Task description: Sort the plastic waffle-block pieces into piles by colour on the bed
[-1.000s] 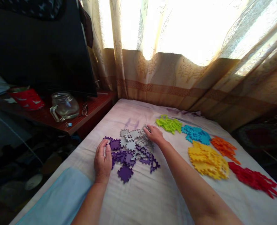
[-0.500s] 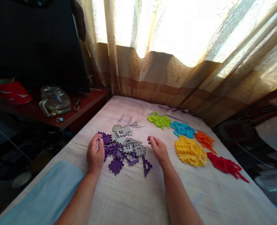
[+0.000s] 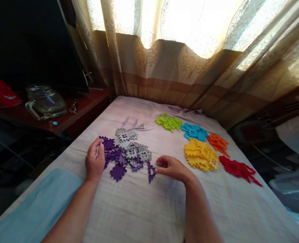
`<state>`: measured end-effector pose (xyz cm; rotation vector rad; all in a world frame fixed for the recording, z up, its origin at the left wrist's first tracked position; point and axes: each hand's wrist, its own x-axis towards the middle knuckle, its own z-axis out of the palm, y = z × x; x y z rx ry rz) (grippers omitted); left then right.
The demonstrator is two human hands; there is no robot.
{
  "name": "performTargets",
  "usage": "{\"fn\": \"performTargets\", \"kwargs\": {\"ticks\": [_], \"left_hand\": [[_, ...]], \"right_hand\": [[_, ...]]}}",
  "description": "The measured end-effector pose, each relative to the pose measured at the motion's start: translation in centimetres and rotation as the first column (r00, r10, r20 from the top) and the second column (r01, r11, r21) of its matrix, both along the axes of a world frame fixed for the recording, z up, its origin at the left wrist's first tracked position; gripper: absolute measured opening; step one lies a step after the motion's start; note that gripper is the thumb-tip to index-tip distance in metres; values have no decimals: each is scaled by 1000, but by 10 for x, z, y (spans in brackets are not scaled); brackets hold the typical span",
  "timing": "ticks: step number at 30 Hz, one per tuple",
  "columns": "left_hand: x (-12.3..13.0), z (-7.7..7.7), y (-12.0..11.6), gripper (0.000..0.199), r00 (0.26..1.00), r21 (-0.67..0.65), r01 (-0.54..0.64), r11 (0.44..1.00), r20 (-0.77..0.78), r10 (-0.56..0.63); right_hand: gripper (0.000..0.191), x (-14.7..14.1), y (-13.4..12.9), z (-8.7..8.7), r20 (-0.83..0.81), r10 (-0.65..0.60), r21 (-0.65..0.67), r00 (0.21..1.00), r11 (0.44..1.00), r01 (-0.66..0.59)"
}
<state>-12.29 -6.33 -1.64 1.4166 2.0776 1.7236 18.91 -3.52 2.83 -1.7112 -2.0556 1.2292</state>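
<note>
Beside the left edge of the purple pieces (image 3: 118, 172) rests my left hand (image 3: 95, 159), fingers apart and holding nothing. Grey pieces (image 3: 132, 153), some with window cutouts, lie over and behind the purple ones. My right hand (image 3: 171, 166) is at the right of this pile, its thumb by a purple triangular piece (image 3: 151, 171); the fingers are parted and curved, with nothing gripped. Whether the thumb touches the triangle is hard to tell.
Separate piles lie to the right: lime green (image 3: 168, 122), blue (image 3: 194, 131), orange (image 3: 218, 144), yellow (image 3: 200, 154) and red (image 3: 239, 170). A blue cloth (image 3: 38, 206) covers the bed's left part. A glass jug (image 3: 46, 102) stands on the brown desk (image 3: 87, 104).
My right hand has come down and turned inward, reaching beside the purple triangle. My left hand stays next to the pile. The whole view has shifted slightly.
</note>
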Motion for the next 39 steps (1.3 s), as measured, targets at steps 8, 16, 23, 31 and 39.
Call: {"fn": "performTargets", "kwargs": {"ticks": [8,16,23,31,39], "left_hand": [[-1,-1,0,39,1000,0,3,1000,7,-3],[1,1,-1,38,1000,-1,11,1000,27,-11],[0,-3,2,39,999,1,8,1000,37,-8],[-1,-5,2,39,999,-1,14,1000,38,-14],[0,-3,2,38,999,-1,11,1000,44,-11]], "right_hand": [[27,-46,-16,18,301,115,108,947,982,-154],[11,-40,-14,18,134,144,77,980,985,-155],[20,7,8,5,-237,-43,21,970,999,50],[31,30,23,-27,-69,-284,231,956,928,292],[36,28,23,-16,164,-328,263,930,924,279]]}}
